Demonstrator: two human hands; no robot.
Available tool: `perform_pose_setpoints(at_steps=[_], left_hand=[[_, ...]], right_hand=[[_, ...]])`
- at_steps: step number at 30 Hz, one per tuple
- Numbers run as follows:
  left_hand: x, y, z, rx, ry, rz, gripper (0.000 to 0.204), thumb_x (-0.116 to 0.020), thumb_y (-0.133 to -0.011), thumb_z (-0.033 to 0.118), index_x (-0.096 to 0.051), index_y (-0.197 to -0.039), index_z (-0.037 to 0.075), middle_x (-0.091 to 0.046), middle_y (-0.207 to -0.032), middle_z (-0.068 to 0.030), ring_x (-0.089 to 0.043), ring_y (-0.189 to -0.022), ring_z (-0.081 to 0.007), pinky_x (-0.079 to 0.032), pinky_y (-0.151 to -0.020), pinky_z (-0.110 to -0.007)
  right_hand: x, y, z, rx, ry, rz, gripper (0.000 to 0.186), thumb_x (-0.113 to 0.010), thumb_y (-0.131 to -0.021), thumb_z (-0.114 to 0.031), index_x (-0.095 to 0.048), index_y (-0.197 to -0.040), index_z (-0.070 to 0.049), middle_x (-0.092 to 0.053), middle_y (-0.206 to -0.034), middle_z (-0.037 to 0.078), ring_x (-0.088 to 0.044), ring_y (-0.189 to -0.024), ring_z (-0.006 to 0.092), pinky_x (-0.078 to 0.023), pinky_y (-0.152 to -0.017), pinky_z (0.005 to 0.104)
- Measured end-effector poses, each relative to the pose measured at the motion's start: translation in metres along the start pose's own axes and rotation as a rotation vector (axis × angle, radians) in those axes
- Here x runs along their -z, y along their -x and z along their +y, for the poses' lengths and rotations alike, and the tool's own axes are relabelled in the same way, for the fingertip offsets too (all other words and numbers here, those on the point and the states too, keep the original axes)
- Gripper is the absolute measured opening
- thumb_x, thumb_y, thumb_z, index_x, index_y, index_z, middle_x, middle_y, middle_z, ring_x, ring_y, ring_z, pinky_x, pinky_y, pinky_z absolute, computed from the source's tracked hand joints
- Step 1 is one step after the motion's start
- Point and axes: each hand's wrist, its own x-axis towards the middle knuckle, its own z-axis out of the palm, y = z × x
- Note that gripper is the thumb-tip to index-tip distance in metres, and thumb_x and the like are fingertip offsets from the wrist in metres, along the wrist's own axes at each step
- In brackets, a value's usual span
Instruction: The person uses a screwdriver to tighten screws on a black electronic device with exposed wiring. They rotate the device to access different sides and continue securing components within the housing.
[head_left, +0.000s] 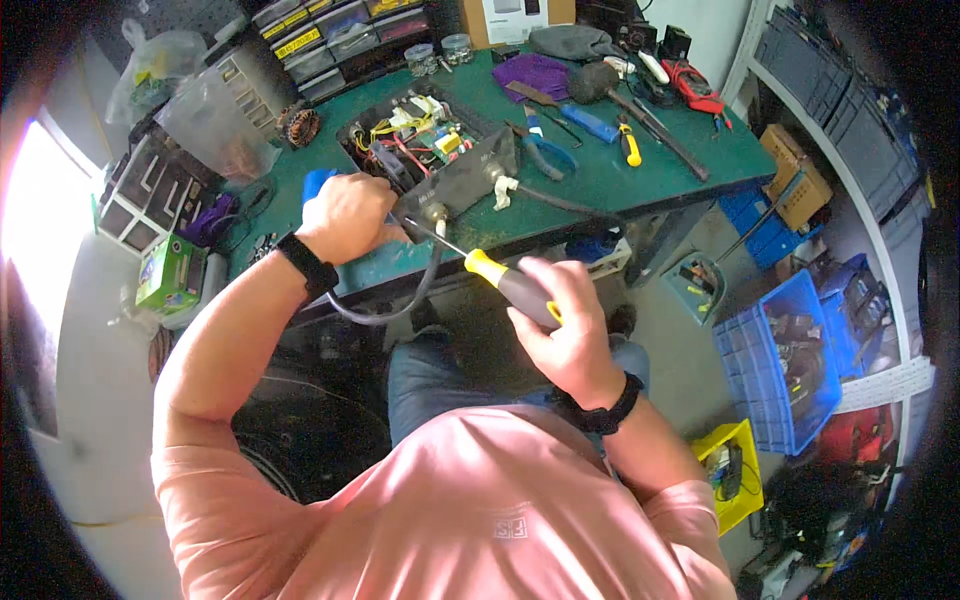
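Note:
An opened electronic device (425, 150) with a dark casing, circuit boards and coloured wires lies on the bench. Its dark end panel (455, 185) carries thick black cables (400, 315). My right hand (570, 330) is closed around the black and yellow handle of a screwdriver (510, 285). The screwdriver's shaft points up and left, its tip by the cable fitting at the panel's near left corner. Closed at that same corner is my left hand (348, 215). A blue thing (318, 185) shows beside it; my fingertips and what they grip are mostly hidden.
Pliers (548, 158), a hammer (655, 125), a yellow-handled tool (628, 145) and a red meter (693, 85) lie on the bench (620, 185) to the right. Drawers (340, 40) stand behind. Blue crates (765, 360) and a yellow bin (738, 475) sit on the floor.

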Motion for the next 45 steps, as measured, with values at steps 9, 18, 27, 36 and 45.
perform_pose_setpoints(at_steps=[9, 18, 27, 36, 45], left_hand=[[-0.001, -0.001, -0.005, -0.05, 0.03, 0.107, 0.044, -0.078, -0.064, 0.044, -0.062, -0.074, 0.003, -0.06, -0.078, -0.0116, -0.061, -0.078, -0.0338, -0.05, -0.069, -0.044], [-0.014, 0.002, -0.015, -0.153, 0.133, 0.2, 0.042, -0.078, -0.064, 0.041, -0.063, -0.076, 0.004, -0.062, -0.08, -0.0112, -0.061, -0.083, -0.0325, -0.05, -0.072, -0.042], [-0.014, 0.007, -0.018, -0.131, 0.177, 0.179, 0.041, -0.078, -0.067, 0.038, -0.065, -0.083, 0.003, -0.062, -0.087, -0.0107, -0.062, -0.091, -0.031, -0.051, -0.079, -0.041], [-0.006, 0.005, -0.014, 0.024, 0.334, 0.055, 0.046, -0.081, -0.064, 0.035, -0.069, -0.095, 0.003, -0.065, -0.099, -0.013, -0.062, -0.1, -0.0337, -0.052, -0.086, -0.041], [0.004, 0.006, -0.008, 0.126, 0.383, -0.039, 0.05, -0.08, -0.067, 0.035, -0.07, -0.104, 0.003, -0.066, -0.114, -0.0138, -0.062, -0.106, -0.0325, -0.051, -0.091, -0.04]], right_hand=[[-0.002, -0.001, 0.002, -0.917, -0.552, -0.082, 0.031, -0.059, -0.097, -0.02, -0.054, -0.121, -0.001, -0.06, -0.08, 0.006, -0.055, -0.06, 0.011, -0.046, -0.054, 0.0242], [-0.022, -0.001, -0.03, -0.008, 0.089, 0.148, 0.047, -0.081, -0.071, -0.007, -0.058, -0.111, -0.002, -0.059, -0.092, 0.01, -0.059, -0.081, 0.0247, -0.049, -0.073, 0.0346], [-0.025, 0.012, -0.033, 0.079, 0.242, 0.066, 0.036, -0.076, -0.076, -0.007, -0.06, -0.107, -0.005, -0.061, -0.087, 0.01, -0.06, -0.075, 0.024, -0.049, -0.063, 0.0353], [-0.021, 0.018, -0.03, -0.588, -0.171, 0.095, 0.042, -0.07, -0.086, -0.015, -0.053, -0.122, -0.002, -0.058, -0.096, 0.009, -0.056, -0.081, 0.0181, -0.047, -0.073, 0.0323], [-0.02, 0.026, -0.025, -0.384, 0.002, 0.048, 0.049, -0.073, -0.084, -0.022, -0.053, -0.122, 0.001, -0.061, -0.098, 0.014, -0.06, -0.084, 0.0231, -0.05, -0.075, 0.0341]])
